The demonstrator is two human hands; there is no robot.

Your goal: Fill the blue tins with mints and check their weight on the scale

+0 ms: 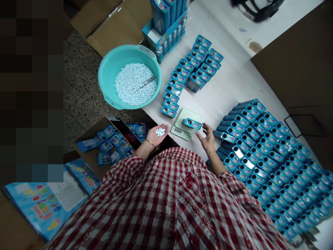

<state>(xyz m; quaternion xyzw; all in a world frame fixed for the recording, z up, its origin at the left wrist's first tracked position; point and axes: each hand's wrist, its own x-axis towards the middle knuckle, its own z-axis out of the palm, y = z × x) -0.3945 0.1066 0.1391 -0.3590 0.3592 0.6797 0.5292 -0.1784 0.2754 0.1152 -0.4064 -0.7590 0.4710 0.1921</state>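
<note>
My left hand [155, 134] is palm up with a small heap of white candies [160, 131] lying in it. To its right, a white weighing scale [182, 121] bears one blue candy box [191, 123], standing with its round-holed top facing up. My right hand [207, 139] is at the right side of this box, fingers spread and curved, with nothing in them. The fingertips are close to the box; whether they touch it cannot be made out. Up and left of my hands, a turquoise basin [105, 74] holds many more white candies, and a metal scoop [147, 82] lies in them.
Rows of blue boxes [182, 71] stand beyond the scale. A large block of similar boxes [273, 163] fills the table's right side. A display carton [163, 34] stands behind the basin. An open cardboard box [91, 158] with blue packets is at lower left.
</note>
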